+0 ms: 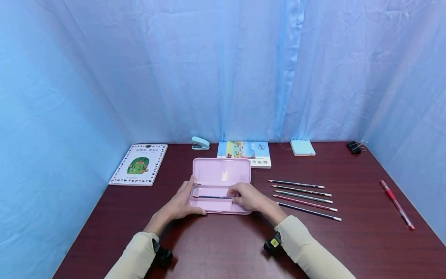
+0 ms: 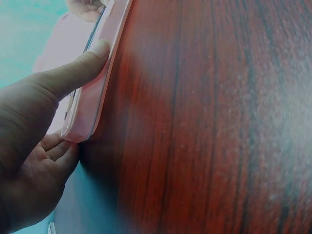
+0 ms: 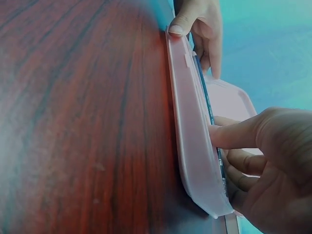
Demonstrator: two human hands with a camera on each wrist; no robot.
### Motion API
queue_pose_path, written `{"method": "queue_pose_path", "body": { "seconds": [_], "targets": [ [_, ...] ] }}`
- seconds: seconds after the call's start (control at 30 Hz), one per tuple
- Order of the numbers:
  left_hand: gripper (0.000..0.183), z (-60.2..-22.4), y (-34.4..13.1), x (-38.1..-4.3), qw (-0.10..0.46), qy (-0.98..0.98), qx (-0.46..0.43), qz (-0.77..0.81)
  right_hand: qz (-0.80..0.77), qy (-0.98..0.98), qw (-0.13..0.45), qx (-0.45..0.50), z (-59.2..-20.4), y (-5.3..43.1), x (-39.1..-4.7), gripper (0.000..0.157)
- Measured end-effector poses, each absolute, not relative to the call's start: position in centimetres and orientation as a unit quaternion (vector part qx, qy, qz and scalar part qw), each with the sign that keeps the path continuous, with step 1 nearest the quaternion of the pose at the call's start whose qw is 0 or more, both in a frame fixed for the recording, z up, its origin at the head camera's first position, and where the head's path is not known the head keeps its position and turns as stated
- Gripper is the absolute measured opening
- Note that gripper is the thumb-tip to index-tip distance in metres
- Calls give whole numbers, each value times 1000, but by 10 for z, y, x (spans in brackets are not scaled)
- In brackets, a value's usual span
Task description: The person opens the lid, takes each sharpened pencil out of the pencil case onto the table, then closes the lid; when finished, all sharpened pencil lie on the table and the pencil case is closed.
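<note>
An open pink pencil case (image 1: pixel 221 170) lies on the table with its lid tipped back. Its left end is held by my left hand (image 1: pixel 180 202); the thumb presses the front edge and the fingers lie against the end, as the left wrist view shows. My right hand (image 1: pixel 246 197) reaches into the case and pinches a dark pencil (image 1: pixel 211 197) near its right end. That pencil lies lengthwise along the case, its sharpened tip to the left. In the right wrist view the right thumb (image 3: pixel 222 135) touches the pencil; some fingers are partly hidden.
Several pencils (image 1: pixel 303 196) lie side by side right of the case. A red pen (image 1: pixel 397 204) is at far right. Along the back are a stapler (image 1: pixel 200 143), a blue book (image 1: pixel 261 162), a notepad (image 1: pixel 302 148) and a binder clip (image 1: pixel 354 147). Another book (image 1: pixel 139 164) lies left.
</note>
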State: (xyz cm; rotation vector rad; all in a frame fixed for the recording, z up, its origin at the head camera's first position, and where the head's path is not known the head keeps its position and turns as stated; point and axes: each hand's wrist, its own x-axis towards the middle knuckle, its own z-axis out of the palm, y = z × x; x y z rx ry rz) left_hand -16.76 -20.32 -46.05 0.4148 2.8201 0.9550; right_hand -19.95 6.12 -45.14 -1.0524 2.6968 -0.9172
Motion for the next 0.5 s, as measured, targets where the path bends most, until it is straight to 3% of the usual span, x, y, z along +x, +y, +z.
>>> {"method": "queue_pose_path", "body": {
  "seconds": [0.5],
  "targets": [
    [128, -460, -203, -167, 65, 938, 136, 311, -355, 874, 25, -331, -435, 87, -200, 14]
  ]
}}
